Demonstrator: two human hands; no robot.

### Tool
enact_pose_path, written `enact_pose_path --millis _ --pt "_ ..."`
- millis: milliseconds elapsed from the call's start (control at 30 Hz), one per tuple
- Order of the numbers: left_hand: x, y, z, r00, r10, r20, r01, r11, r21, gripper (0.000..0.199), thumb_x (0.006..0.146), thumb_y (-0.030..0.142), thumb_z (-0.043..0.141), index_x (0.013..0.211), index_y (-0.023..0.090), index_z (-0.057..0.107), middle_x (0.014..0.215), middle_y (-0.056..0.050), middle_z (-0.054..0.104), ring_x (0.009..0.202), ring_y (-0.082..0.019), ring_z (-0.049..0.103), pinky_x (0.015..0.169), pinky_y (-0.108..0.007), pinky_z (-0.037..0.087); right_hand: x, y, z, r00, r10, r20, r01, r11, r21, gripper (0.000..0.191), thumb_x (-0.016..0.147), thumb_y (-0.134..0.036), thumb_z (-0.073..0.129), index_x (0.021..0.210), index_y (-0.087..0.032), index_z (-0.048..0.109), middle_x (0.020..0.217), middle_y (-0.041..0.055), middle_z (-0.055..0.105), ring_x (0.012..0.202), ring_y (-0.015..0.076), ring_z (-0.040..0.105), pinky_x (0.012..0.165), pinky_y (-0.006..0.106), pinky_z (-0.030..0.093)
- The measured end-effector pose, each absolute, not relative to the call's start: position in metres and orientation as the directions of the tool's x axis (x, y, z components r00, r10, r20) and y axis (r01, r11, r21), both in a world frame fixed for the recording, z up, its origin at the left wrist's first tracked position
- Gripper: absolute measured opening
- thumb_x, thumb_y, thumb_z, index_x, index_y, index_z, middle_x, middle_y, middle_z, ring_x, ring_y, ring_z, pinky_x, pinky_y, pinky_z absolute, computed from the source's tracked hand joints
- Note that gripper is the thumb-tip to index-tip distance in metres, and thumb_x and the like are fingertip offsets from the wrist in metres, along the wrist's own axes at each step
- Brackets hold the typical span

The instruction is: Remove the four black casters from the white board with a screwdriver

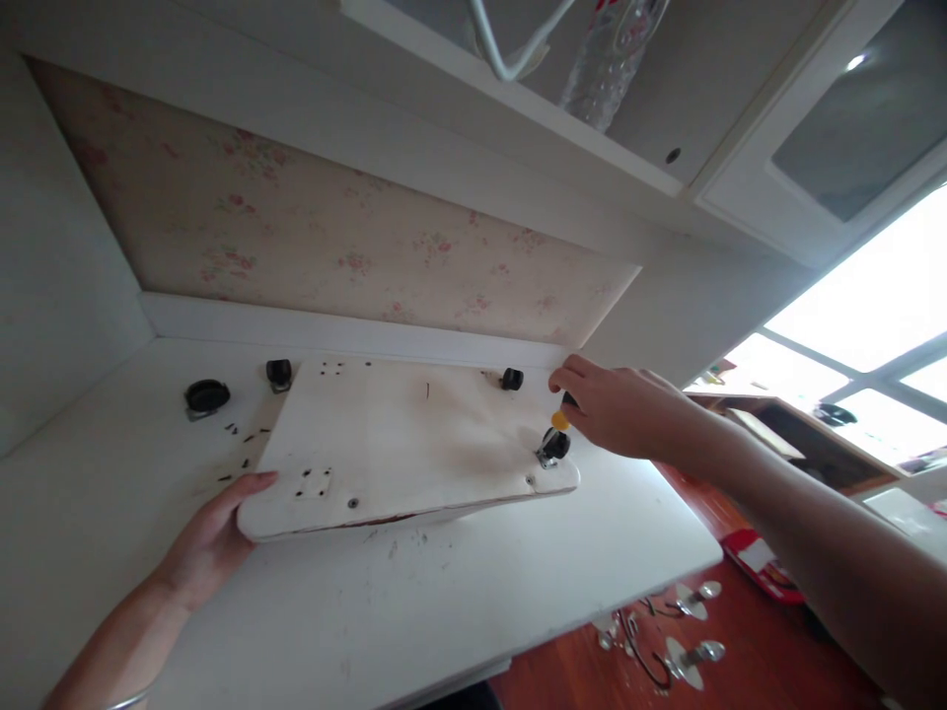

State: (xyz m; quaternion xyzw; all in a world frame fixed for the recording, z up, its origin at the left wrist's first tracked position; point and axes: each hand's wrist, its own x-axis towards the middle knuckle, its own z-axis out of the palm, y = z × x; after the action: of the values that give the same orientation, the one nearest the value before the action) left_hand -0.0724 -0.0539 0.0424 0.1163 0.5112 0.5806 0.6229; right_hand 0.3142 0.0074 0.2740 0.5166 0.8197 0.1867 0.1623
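A white board [421, 434] with rounded front corners lies on the white desk. My left hand [211, 537] grips its front left corner, thumb on top. My right hand [607, 399] is closed round a yellow and black screwdriver [560, 421], its shaft slanting down to the black caster [554, 446] at the board's right front corner. Another black caster [512, 379] stands at the back right. Near the board's back left corner sits a loose caster [279, 373], and a round black one [208, 396] is farther left. Small dark screws [247, 463] lie left of the board.
A floral panel [355, 247] stands behind the desk [414, 631]. Overhead is a shelf with a clear plastic bottle [611, 64] and a white bent rod [510, 59]. A lamp fixture [658, 641] and a red object [762, 564] are on the floor at the right.
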Motion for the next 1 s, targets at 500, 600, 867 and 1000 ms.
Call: enact_pose_path --millis 500,600,867,1000 --pt "-0.077 -0.052 0.032 -0.146 0.845 -0.515 -0.618 0.329 0.714 0.026 0.065 0.021 0.077 0.090 0.014 0.071 0.078 0.000 0.075 0.071 -0.017 0.065 0.061 -0.025 0.055 0.322 0.012 0.279 -0.420 0.905 -0.069 0.833 0.414 0.368 0.041 0.087 -0.032 0.050 0.126 -0.021 0.055 0.128 0.0122 0.059 0.096 0.0266 0.064 0.074 0.037 0.046" --pt "-0.075 -0.053 0.034 -0.140 0.841 -0.523 -0.619 0.338 0.709 0.028 0.063 0.021 0.078 0.089 0.014 0.071 0.079 -0.001 0.076 0.070 -0.017 0.065 0.059 -0.024 0.055 0.320 0.013 0.278 -0.296 0.955 -0.011 0.866 0.273 0.418 0.048 0.092 -0.052 0.043 0.125 -0.021 0.057 0.116 0.0141 0.065 0.084 0.0294 0.067 0.070 0.042 0.046" --pt "-0.078 -0.054 0.033 -0.129 0.848 -0.513 -0.612 0.339 0.714 0.029 0.057 0.023 0.083 0.083 0.014 0.072 0.078 -0.002 0.076 0.069 -0.017 0.066 0.057 -0.024 0.056 0.327 0.020 0.281 -0.333 0.943 -0.011 0.874 0.313 0.373 0.032 0.092 -0.033 0.040 0.114 -0.024 0.061 0.115 0.0085 0.065 0.089 0.0261 0.065 0.073 0.040 0.046" --pt "-0.078 -0.052 0.031 -0.148 0.838 -0.526 -0.612 0.340 0.714 0.031 0.058 0.022 0.082 0.087 0.014 0.072 0.085 -0.004 0.076 0.072 -0.018 0.067 0.059 -0.025 0.057 0.333 0.017 0.289 -0.345 0.937 0.050 0.895 0.312 0.318 0.031 0.090 -0.033 0.042 0.111 -0.026 0.063 0.115 0.0071 0.065 0.090 0.0252 0.064 0.074 0.039 0.046"
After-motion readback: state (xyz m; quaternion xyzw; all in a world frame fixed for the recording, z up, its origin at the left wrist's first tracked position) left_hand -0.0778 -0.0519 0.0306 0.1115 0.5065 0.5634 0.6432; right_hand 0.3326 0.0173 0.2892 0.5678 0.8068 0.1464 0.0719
